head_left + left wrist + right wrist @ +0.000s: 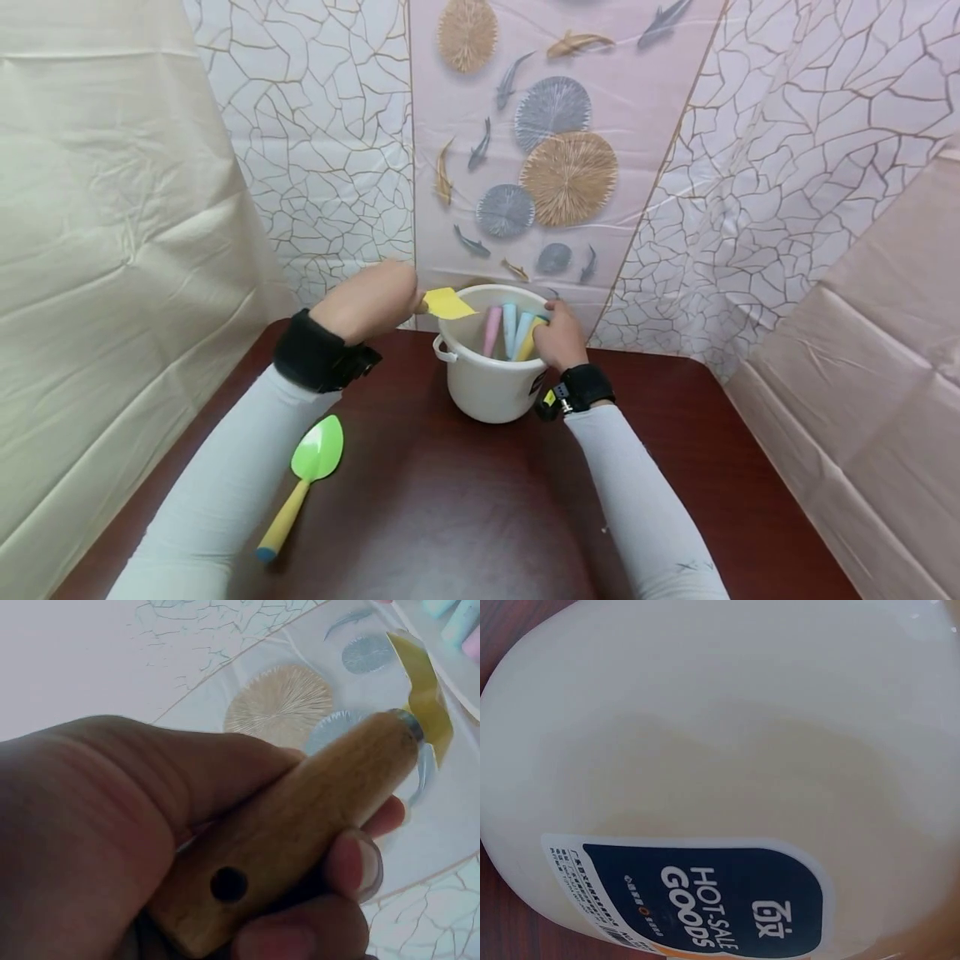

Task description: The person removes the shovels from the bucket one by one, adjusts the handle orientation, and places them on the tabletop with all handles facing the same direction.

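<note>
My left hand (375, 300) grips the wooden handle (300, 825) of a small trowel, whose yellow blade (450, 303) overlaps the left side of the bucket rim in the head view. The white bucket (487, 396) stands upright on the table, with several tool handles leaning inside: a pink handle (492, 329), blue ones and a yellow handle (531, 340). At the bucket's right side, my right hand (564, 335) holds the rim. In the right wrist view the bucket wall (705, 690) and its dark label (712, 900) fill the picture, and the fingers are out of sight.
On the dark red table (450, 517), a hand trowel with a green blade (318, 450) and yellow handle lies beside the left forearm. A patterned cloth wall (330, 150) rises behind the bucket, and beige cloth (112, 250) hangs at both sides.
</note>
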`<state>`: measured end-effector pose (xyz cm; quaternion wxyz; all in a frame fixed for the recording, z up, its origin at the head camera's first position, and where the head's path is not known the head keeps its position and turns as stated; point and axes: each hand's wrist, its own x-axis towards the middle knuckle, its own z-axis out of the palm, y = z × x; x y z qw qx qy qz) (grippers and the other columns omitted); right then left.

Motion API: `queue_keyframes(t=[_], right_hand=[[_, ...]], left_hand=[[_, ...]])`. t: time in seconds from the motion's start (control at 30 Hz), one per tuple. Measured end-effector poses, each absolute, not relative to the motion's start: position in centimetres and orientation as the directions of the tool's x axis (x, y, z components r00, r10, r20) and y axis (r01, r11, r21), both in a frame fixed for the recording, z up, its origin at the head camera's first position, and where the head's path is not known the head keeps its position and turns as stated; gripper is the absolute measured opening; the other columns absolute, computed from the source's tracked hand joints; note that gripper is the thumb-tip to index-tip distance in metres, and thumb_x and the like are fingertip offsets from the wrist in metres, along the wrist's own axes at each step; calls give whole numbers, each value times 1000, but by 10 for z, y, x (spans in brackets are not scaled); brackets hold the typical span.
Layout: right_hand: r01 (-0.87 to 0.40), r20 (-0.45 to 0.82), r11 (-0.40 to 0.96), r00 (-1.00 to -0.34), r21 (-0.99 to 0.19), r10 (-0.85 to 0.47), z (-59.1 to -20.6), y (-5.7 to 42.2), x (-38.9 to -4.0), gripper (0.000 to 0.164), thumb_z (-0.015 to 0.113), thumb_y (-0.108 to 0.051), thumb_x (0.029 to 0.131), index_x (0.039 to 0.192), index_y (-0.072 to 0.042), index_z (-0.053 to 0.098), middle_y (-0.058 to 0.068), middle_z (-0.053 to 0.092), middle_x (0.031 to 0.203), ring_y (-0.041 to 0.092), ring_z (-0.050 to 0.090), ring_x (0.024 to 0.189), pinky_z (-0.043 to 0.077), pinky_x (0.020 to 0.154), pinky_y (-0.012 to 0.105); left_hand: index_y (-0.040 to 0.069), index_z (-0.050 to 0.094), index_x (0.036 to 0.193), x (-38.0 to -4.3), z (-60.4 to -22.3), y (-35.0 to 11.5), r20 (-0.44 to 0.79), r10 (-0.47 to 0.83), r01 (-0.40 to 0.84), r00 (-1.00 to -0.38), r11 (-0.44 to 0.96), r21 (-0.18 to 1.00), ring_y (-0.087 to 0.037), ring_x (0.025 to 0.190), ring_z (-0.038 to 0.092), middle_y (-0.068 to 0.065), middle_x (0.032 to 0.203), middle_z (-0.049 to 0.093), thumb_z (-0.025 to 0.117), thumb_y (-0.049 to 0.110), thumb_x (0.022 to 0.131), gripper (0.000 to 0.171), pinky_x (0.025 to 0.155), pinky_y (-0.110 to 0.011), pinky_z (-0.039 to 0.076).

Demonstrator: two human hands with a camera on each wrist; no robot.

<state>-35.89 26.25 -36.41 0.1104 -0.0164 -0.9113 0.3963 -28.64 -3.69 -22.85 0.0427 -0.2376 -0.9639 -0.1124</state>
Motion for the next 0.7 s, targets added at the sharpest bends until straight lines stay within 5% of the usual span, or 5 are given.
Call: queue_keyframes(t=[0.27,0.47,0.7], right_hand=[[-67,200,687,-973,-723,117,-365,261,-360,67,46,-12,90,156,-4,38,22,49,152,36,53,110,45,99,48],[-65,195,693,-974,-718,111,-364,262,-362,67,45,-12,91,157,-5,36,22,51,149,33,54,97,45,89,43],[-58,187,689,-976,-722,114,-365,264,-361,67,45,-11,92,158,-5,36,22,53,145,31,53,87,44,79,38]], left_hand=[[13,52,57,-256,-250,-65,278,422,457,-863,886,74,-18,53,40,2,59,36,49,2,97,41,48,-30,36],[16,47,55,-232,-268,-78,336,435,458,-836,889,-10,-17,49,48,2,55,41,52,-6,91,42,44,-31,40],[16,51,54,-216,-291,-74,229,389,420,-892,902,103,-16,47,43,4,53,38,57,-2,91,41,43,-29,36]])
